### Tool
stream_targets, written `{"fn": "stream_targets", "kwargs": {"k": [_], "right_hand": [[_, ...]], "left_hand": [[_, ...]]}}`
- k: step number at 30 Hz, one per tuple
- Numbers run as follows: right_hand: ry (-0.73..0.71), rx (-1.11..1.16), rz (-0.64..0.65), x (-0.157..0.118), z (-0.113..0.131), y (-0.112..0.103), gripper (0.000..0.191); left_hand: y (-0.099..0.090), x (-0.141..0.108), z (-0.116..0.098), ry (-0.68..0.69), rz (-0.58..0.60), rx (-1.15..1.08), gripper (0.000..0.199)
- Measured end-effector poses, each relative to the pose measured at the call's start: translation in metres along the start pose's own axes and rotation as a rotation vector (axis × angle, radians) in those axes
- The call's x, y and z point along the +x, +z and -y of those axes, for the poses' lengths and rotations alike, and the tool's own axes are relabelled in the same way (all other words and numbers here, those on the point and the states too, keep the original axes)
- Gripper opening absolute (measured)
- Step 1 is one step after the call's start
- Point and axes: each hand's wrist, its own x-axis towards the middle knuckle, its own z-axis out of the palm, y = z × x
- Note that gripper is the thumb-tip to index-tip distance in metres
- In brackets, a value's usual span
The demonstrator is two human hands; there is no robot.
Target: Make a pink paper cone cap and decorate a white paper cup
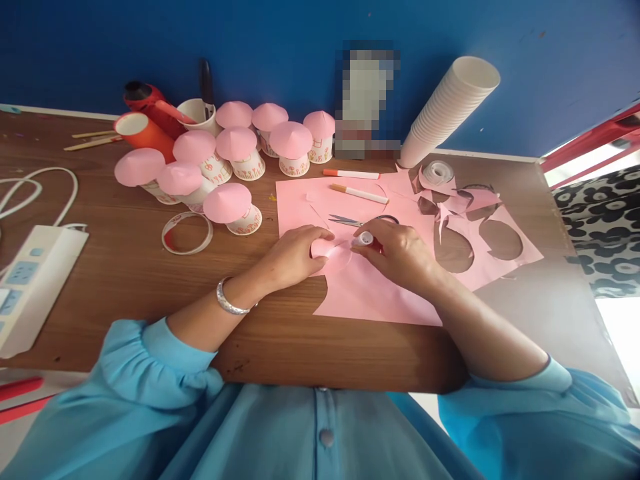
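Labels: upright rectangular object (pixel 367 100) at the wall is pixelated, so any writing on it can't be read. Markings on the white power strip (pixel 43 287), far left, are too small to read. Red-orange windows and flowers are drawn on the nine white paper cups with pink cone tops (pixel 290 141).

Edges: tabletop (pixel 300 353) of brown wood is bounded at the back by the blue wall (pixel 280 40). A strip of wood is seen between the lower edge of the large pink paper sheet (pixel 390 300) and the front edge. To the right, the sheet is met by pink scrap paper with round cutouts (pixel 503 213); to the left, the cone-topped cups are grouped. Just behind the hands, metal scissors with dark handles (pixel 345 220) are laid on the sheet, blades pointed left; beyond them, two white-bodied markers (pixel 360 194) are laid roughly crosswise.

Grip: a small curved pink paper piece (pixel 321 249) is pinched in the left hand (pixel 300 257), over the sheet. A short white tube (pixel 366 237) is gripped in the right hand (pixel 403 257), just right of that piece. Tube's round end is faced toward the camera; exact long axis can't be told, body mostly covered by fingers.
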Motion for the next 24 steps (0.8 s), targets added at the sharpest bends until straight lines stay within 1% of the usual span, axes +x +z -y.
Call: {"fn": "stream_targets", "kwargs": {"k": [2, 5, 7, 10, 13, 16, 20, 24], "right_hand": [[-0.008, 0.061, -0.007, -0.001, 0.003, 0.000, 0.010], [-0.054, 0.120, 0.052, -0.001, 0.008, 0.002, 0.008], [-0.057, 0.106, 0.078, 0.000, 0.008, 0.003, 0.008], [-0.016, 0.034, 0.076, 0.002, 0.003, 0.003, 0.009], [0.022, -0.012, 0.027, 0.002, -0.001, 0.001, 0.010], [-0.005, 0.038, -0.001, 0.001, 0.004, 0.001, 0.009], [-0.067, 0.091, 0.061, 0.001, 0.013, 0.004, 0.008], [-0.014, 0.038, 0.075, 0.003, 0.007, 0.003, 0.007]], "left_hand": [[0.000, 0.000, 0.000, -0.002, 0.003, 0.008, 0.037], [-0.001, -0.001, -0.001, -0.011, 0.012, 0.005, 0.038], [-0.002, -0.001, -0.002, -0.017, 0.013, 0.003, 0.039], [-0.003, -0.001, -0.003, -0.018, 0.014, 0.012, 0.038], [-0.002, -0.001, -0.002, -0.009, 0.012, 0.015, 0.038], [-0.002, 0.000, -0.002, -0.002, 0.009, 0.017, 0.036], [-0.001, 0.000, -0.001, -0.006, 0.004, 0.013, 0.037], [-0.002, 0.000, -0.001, -0.007, 0.007, 0.018, 0.037]]}}
